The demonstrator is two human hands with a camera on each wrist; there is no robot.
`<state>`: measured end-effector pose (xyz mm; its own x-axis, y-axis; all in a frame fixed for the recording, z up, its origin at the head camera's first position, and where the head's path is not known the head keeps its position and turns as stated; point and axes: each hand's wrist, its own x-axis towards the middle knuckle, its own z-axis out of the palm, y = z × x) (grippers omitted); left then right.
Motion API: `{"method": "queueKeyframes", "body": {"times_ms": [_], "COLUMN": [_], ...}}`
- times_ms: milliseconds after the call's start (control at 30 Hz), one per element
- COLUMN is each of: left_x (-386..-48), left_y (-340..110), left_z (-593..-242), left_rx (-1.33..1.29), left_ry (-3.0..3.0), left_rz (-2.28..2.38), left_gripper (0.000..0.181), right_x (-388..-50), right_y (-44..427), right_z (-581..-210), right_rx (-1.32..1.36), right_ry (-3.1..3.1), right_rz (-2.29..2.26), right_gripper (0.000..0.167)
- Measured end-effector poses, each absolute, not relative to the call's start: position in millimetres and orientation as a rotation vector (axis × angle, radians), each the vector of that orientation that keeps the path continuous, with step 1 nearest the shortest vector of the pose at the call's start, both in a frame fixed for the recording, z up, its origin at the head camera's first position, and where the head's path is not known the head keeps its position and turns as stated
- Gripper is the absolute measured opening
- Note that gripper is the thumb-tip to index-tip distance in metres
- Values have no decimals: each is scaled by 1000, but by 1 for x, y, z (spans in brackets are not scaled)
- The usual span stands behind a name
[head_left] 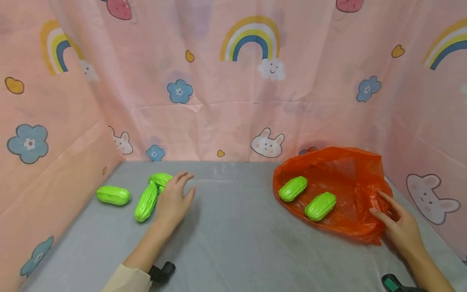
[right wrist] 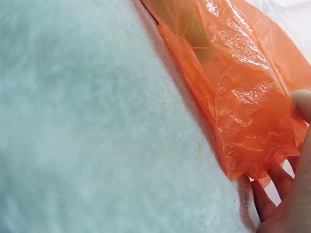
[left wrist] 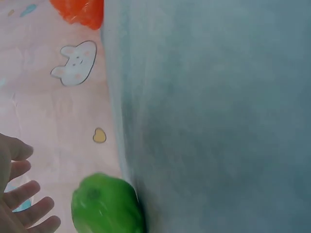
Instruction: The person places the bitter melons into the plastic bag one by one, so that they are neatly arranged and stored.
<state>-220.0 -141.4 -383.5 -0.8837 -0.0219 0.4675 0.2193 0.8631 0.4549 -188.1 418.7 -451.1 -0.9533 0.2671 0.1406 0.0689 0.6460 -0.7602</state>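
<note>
A red-orange plastic bag (head_left: 350,182) lies on its side at the right, its mouth facing left. Two bright green, ridged, gourd-like pieces, one farther back (head_left: 293,188) and one nearer (head_left: 320,206), rest just inside the mouth. My right hand (head_left: 403,231) grips the bag's bottom end; in the right wrist view its thumb (right wrist: 302,103) lies on the film, other fingers partly hidden behind. At left, my left hand (head_left: 173,200) hovers with loose, spread fingers beside a long green piece (head_left: 146,202) and another (head_left: 160,178) partly hidden behind it. Nothing shows in its grasp.
One more green piece (head_left: 113,195) lies farther left on the grey table cover (head_left: 233,227). Pink printed cloth (head_left: 219,121) walls in the back and both sides. A black strap (head_left: 162,272) sits at the left wrist, a dark device (head_left: 395,284) near the right.
</note>
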Motion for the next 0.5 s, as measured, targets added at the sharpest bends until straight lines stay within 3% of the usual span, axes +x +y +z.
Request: {"method": "queueKeyframes", "body": {"times_ms": [500], "left_x": [-213], "left_y": [-172], "left_z": [-398], "left_rx": [59], "left_ry": [-2593], "left_rz": [-737], "left_gripper": [46], "right_x": [-189], "right_y": [418], "right_z": [-449], "right_rx": [-285], "right_ry": [-2628], "right_rz": [1202], "right_gripper": [73]}}
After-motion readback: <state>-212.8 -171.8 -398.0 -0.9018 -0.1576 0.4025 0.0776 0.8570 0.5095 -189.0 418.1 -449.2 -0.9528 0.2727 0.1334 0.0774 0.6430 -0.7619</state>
